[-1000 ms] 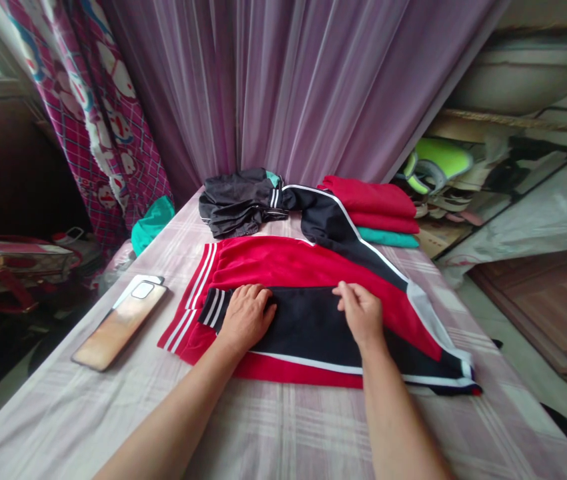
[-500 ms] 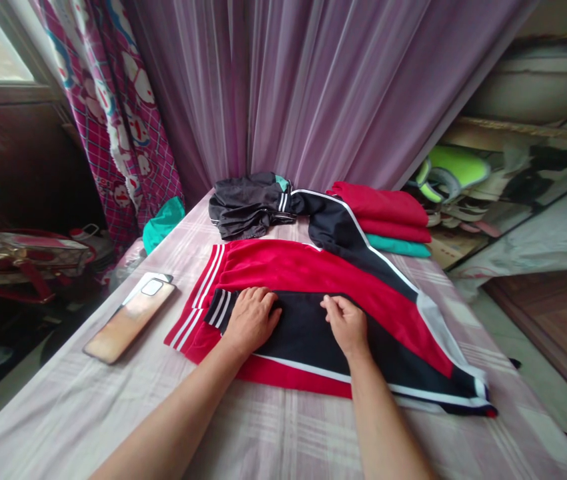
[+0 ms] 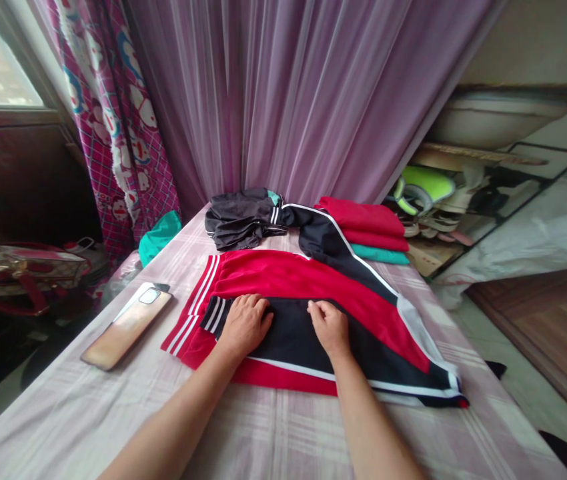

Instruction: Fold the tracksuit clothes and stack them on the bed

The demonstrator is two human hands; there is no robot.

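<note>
A red track jacket lies spread on the table, its white-striped hem toward the left. One black sleeve with a white stripe is folded across the red body, cuff near the hem. The other black sleeve stretches away toward the back. My left hand rests flat on the folded sleeve beside its striped cuff, fingers extended. On the same sleeve, farther right, my right hand has its fingers curled and thumb pressed to them at the sleeve's upper edge.
A phone lies at the left on the checked tablecloth. Behind the jacket are a dark crumpled garment and a stack of folded red clothes over a teal one. A purple curtain hangs behind the table.
The camera view has shifted slightly, so the table's contents appear a little to the left. Both hands stay at about the same places on the sleeve.
</note>
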